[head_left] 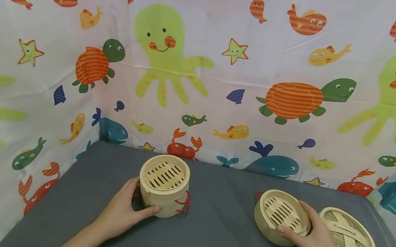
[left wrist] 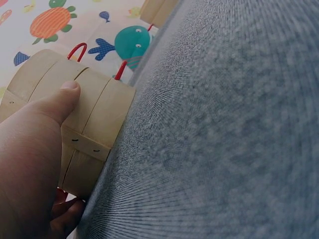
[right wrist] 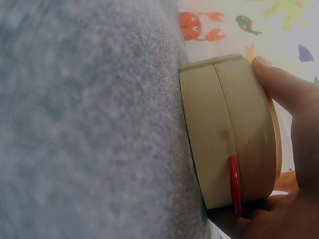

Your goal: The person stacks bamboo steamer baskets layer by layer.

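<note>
On the left of the table, my left hand (head_left: 122, 212) grips a stacked bamboo steamer (head_left: 162, 195), thumb across its front and fingers around its far left side. Slats show in its top, and red loops (head_left: 185, 202) stick out at its right. To the right, my right hand (head_left: 318, 241) holds a lower bamboo steamer (head_left: 269, 227) with a slatted top, its thumb (right wrist: 266, 69) near the upper rim. A red loop (right wrist: 234, 184) is on that steamer's side. The fingers of both hands are partly hidden behind the steamers.
A round woven bamboo lid (head_left: 352, 237) lies beside my right hand, at the table's right. Dark grey cloth (head_left: 215, 224) covers the table. Behind and along the sides hangs a white curtain (head_left: 199, 111) printed with sea animals.
</note>
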`<action>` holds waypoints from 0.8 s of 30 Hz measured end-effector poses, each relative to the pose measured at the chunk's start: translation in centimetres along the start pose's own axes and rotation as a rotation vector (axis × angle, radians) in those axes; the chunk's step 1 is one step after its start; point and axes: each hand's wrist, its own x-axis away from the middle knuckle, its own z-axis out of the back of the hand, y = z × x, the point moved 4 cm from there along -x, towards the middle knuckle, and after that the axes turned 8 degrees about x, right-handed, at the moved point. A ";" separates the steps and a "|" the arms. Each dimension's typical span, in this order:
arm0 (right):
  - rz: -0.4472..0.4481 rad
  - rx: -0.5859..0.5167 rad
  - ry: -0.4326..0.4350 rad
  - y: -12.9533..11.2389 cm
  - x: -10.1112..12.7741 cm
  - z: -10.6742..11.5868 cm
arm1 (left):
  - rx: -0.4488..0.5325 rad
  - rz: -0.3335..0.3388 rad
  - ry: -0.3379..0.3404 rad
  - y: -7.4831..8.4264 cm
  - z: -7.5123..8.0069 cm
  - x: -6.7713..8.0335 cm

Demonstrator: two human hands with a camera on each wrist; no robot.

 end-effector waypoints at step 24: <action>-0.069 0.020 0.008 0.0 -0.6 0.8 | 0.003 0.029 -0.005 -0.1 0.0 -0.1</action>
